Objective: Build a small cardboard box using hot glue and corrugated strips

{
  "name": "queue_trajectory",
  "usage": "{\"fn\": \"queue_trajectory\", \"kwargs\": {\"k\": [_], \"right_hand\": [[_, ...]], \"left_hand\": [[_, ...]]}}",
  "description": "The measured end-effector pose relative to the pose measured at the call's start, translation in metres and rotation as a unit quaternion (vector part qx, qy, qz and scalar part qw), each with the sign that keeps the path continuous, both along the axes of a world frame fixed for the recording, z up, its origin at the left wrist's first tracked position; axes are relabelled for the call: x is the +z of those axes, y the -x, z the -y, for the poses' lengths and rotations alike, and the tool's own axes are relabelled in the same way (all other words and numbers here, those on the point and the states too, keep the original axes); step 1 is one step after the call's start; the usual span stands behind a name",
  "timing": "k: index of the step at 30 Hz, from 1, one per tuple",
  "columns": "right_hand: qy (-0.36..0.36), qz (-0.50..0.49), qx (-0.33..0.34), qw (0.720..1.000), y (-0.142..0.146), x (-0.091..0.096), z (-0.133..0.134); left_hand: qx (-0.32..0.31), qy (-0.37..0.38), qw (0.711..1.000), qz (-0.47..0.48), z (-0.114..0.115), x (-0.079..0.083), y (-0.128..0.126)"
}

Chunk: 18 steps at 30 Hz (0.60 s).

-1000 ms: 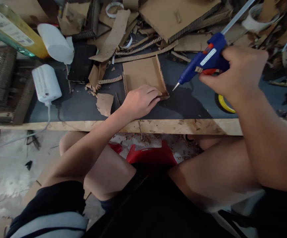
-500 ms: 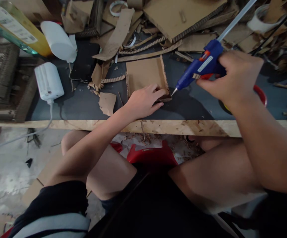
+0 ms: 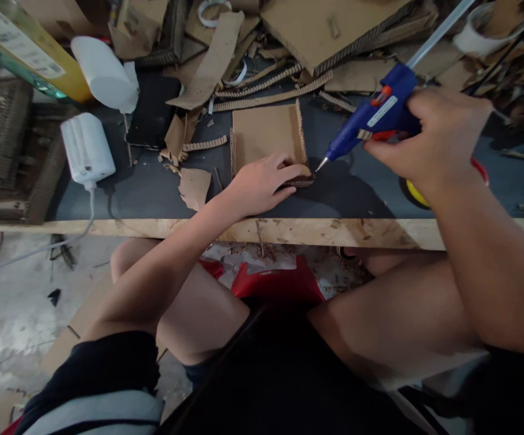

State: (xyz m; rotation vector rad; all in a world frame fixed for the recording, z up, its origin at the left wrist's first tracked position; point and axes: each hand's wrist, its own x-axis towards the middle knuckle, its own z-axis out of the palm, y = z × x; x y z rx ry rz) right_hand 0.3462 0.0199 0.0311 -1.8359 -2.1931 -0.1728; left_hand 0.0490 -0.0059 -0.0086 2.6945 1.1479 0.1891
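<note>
My right hand (image 3: 443, 130) is wrapped round a blue hot glue gun (image 3: 370, 118) with a clear glue stick in its back end. The metal nozzle points down-left, close to the near right corner of a small cardboard tray (image 3: 266, 130). Low corrugated walls stand along the tray's left, right and near sides. My left hand (image 3: 264, 184) grips the near wall by that corner, fingers over the inside and thumb outside. Those fingers hide part of the wall. Corrugated strips (image 3: 273, 99) lie behind the tray.
Cardboard sheets and scraps (image 3: 334, 30) are heaped at the back. On the left lie a white adapter (image 3: 88, 148) with a cable, a black phone-like slab (image 3: 153, 112), a white bottle (image 3: 103, 72) and a yellow-liquid bottle (image 3: 39, 48). A tape roll (image 3: 413, 190) sits under my right wrist.
The glue gun in my right hand has moved slightly right, its nozzle drawing a little away from the tray's corner. My left hand stays on the near wall.
</note>
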Motion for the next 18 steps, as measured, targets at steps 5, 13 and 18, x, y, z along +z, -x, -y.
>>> {"fn": "queue_trajectory", "kwargs": {"k": [5, 13, 18], "right_hand": [[0.013, 0.016, 0.019, 1.0, 0.001, -0.002, 0.001], [0.018, 0.022, 0.031, 0.999, 0.009, -0.003, 0.003], [0.024, 0.034, 0.04, 0.998, 0.008, -0.005, 0.001]], "left_hand": [[-0.001, 0.001, 1.0, 0.007, -0.001, -0.002, 0.0], [0.001, 0.014, 1.0, 0.022, -0.003, -0.003, 0.001], [0.009, 0.044, 0.998, 0.034, -0.006, -0.002, 0.001]]}}
